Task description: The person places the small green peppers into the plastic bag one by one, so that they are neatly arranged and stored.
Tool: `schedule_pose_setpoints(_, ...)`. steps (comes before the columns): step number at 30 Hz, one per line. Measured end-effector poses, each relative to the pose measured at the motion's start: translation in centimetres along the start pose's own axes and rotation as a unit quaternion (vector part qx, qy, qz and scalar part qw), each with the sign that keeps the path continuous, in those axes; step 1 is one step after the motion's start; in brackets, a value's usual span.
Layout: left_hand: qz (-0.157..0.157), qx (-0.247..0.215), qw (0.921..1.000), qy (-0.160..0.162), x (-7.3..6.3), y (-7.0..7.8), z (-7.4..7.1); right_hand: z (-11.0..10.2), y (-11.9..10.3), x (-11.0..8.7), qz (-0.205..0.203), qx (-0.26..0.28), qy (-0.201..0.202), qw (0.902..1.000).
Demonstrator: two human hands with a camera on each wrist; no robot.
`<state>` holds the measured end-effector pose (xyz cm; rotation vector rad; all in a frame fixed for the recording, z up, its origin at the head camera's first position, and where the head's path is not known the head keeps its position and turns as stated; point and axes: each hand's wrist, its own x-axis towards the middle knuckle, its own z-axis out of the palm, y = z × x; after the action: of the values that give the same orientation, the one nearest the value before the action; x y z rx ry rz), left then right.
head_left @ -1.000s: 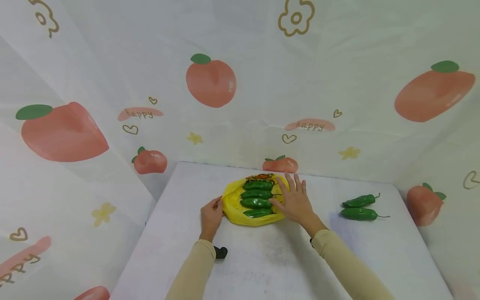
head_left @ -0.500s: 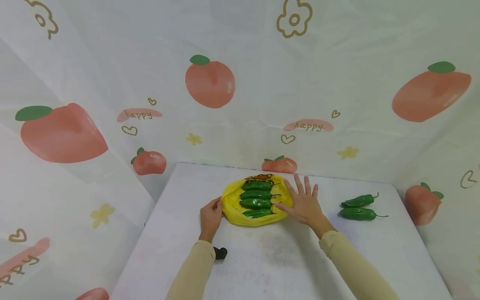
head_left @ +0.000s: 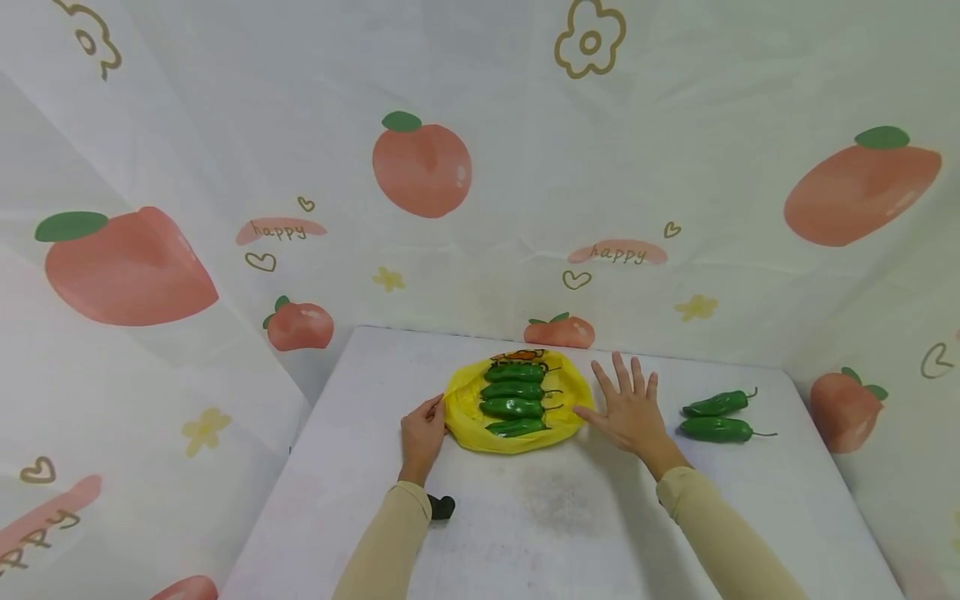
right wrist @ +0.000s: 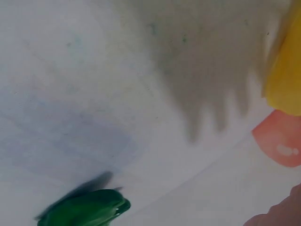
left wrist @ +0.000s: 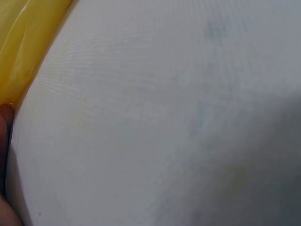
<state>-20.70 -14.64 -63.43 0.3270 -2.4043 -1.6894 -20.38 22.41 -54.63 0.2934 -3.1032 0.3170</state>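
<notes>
In the head view a yellow plastic bag point(head_left: 463, 417) lies spread open near the table's far side, with several green peppers point(head_left: 512, 407) in a column inside it, stems to the right. My left hand point(head_left: 423, 435) pinches the bag's left edge between thumb and fingers; the left wrist view shows only part of that hand beside the yellow plastic. My right hand point(head_left: 630, 412) is held with fingers spread just right of the bag, holding nothing. Further right, two more green peppers point(head_left: 716, 428) lie side by side on the table; part of one pepper point(right wrist: 87, 209) shows in the right wrist view.
The white table point(head_left: 525, 533) ends at a cloth backdrop point(head_left: 480, 267) printed with peaches, hearts and flowers. A small black object point(head_left: 442, 507) shows beside my left wrist, partly hidden by the sleeve.
My right hand has moved right, from over the peppers' stem ends to beside the bag's right edge, fingers still spread. The left hand keeps its pinch in the same place.
</notes>
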Motion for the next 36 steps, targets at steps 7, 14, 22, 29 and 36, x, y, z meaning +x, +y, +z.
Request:
schedule_pose_setpoints(7,0.000,0.003,1.0000,0.004,0.0,0.1,0.0,0.0,1.6,-0.6,0.012,0.010,0.011,0.9998)
schedule_pose_setpoints(14,0.004,0.003,1.0000,0.004,-0.1,-0.1,0.0,-0.2,3.1,-1.6,0.024,0.022,0.008,0.9994)
schedule_pose_setpoints(22,0.012,0.004,0.9999,0.006,-0.1,0.0,0.0,-0.1,5.2,-2.6,0.054,0.032,0.004,0.9980)
schedule_pose_setpoints(29,0.015,0.004,0.9999,0.005,-0.2,-0.1,0.0,-0.1,6.8,-3.3,0.067,0.034,0.003,0.9971)
schedule_pose_setpoints(36,0.019,0.011,0.9997,0.005,0.0,-0.1,0.0,-1.0,8.0,-4.0,0.078,0.034,0.002,0.9964)
